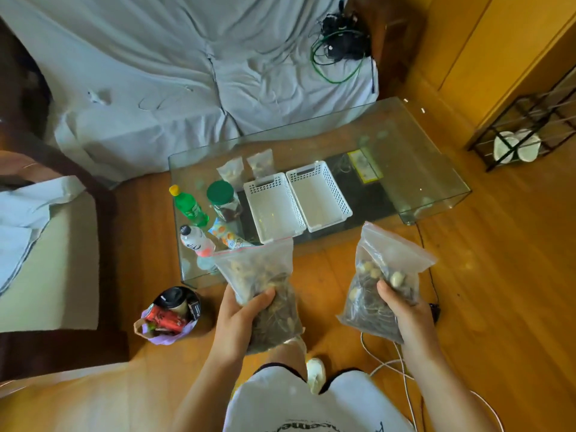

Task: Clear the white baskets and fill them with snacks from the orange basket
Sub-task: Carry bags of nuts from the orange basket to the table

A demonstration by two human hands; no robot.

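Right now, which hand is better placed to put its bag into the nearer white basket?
Probably the left hand: its zip bag already hangs just below the left white basket. The right hand holds its bag farther away.

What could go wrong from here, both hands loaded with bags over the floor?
1. Each hand grips its zip bag low: the left hand holds the left bag, the right hand the right bag. The tops stand free, so a poorly sealed one could spill if tipped.
2. The bottles and green-lidded jar crowd the left white basket; a reach there might topple them.
3. Cables near the feet could trip.
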